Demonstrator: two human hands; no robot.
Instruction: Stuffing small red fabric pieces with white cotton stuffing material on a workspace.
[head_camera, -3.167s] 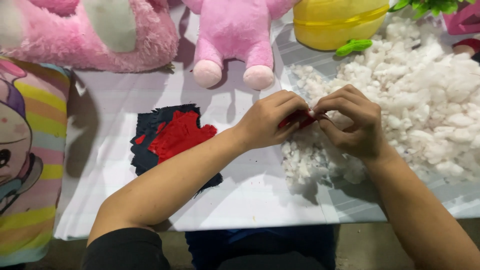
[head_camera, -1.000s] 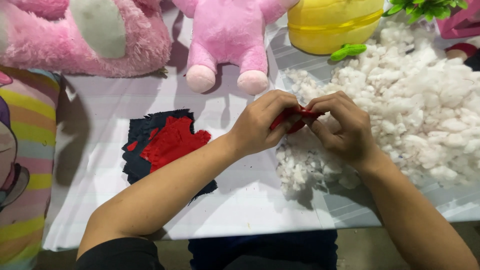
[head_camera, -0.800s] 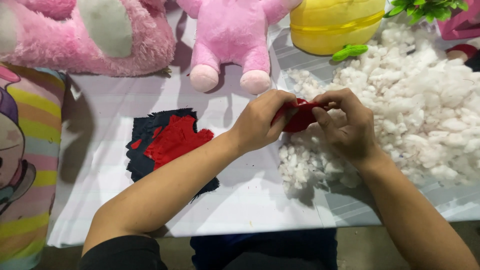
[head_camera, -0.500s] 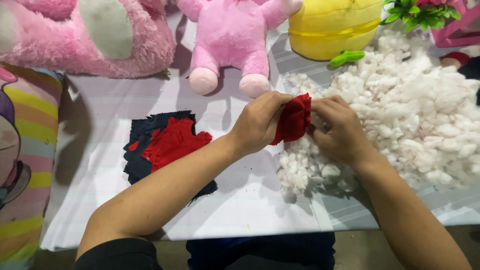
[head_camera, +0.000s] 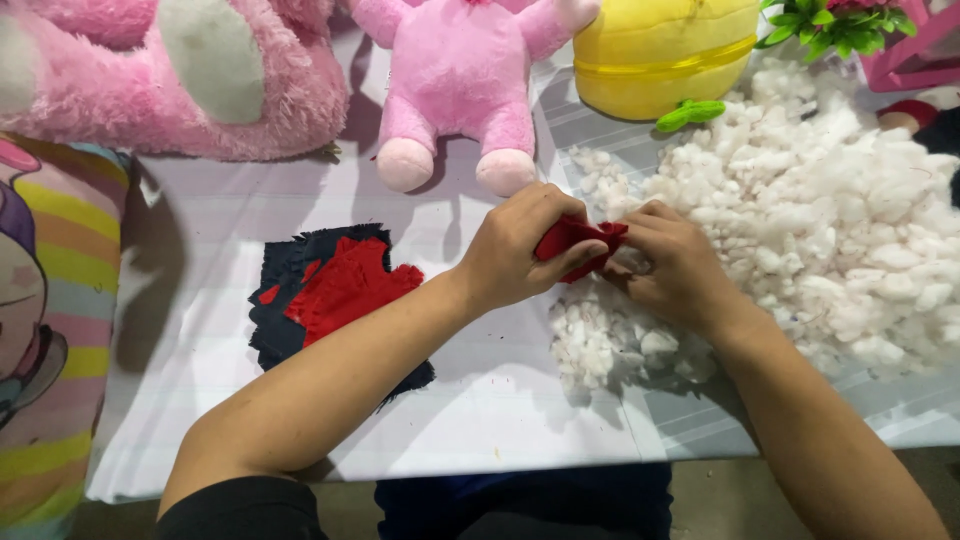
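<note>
My left hand (head_camera: 520, 245) and my right hand (head_camera: 675, 265) meet over the table and both pinch a small red fabric piece (head_camera: 578, 240). The piece is bunched between my fingers, right above a small heap of white stuffing (head_camera: 610, 335). A much larger pile of white stuffing (head_camera: 830, 220) spreads to the right. Left of my forearm lie flat cut fabric pieces, red (head_camera: 345, 290) on top of dark navy (head_camera: 290, 265).
A white sheet (head_camera: 200, 400) covers the table. Along the back sit a big pink plush (head_camera: 200, 70), a smaller pink plush toy (head_camera: 455, 80) and a yellow plush (head_camera: 660, 50). A striped colourful cushion (head_camera: 45, 330) lies at the left edge.
The red piece showed wider and spread out half a second ago; now it is squeezed smaller between both hands. My hands stay in about the same spot by the stuffing.
</note>
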